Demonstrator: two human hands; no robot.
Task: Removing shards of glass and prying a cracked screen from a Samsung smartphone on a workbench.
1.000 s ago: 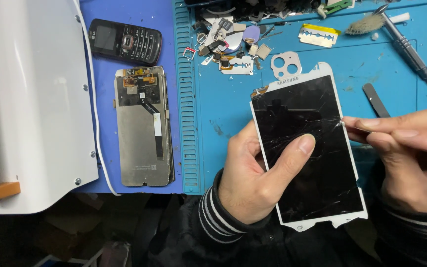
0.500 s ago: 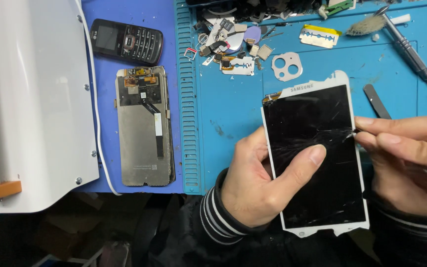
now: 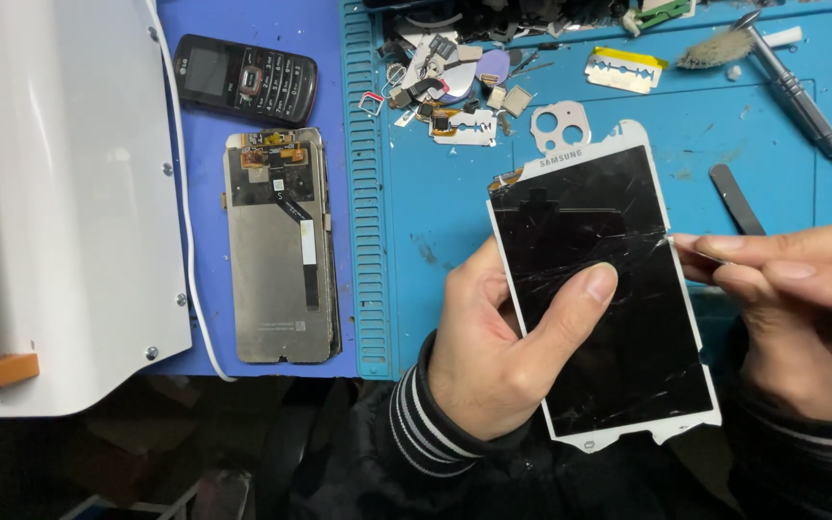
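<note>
My left hand (image 3: pixel 503 347) grips a white-framed phone screen (image 3: pixel 618 337) with cracked black glass, thumb pressed across its face. The screen is held upright over the blue work mat (image 3: pixel 445 221). My right hand (image 3: pixel 801 308) pinches a thin pointed tool (image 3: pixel 700 252) whose tip touches the screen's right edge, near its upper half. Both wrists wear striped sleeves.
A bare display panel (image 3: pixel 281 250) lies face down on the left, with a black keypad phone (image 3: pixel 245 79) above it. A white machine (image 3: pixel 50 193) fills the far left. Small parts (image 3: pixel 455 91), a razor blade (image 3: pixel 625 69), a camera bezel (image 3: pixel 560 125), a brush (image 3: pixel 715 48) and a screwdriver (image 3: pixel 801 96) lie behind.
The screen has shifted slightly right and turned more upright in my left hand. My right hand's tool tip has stayed against the screen's right edge.
</note>
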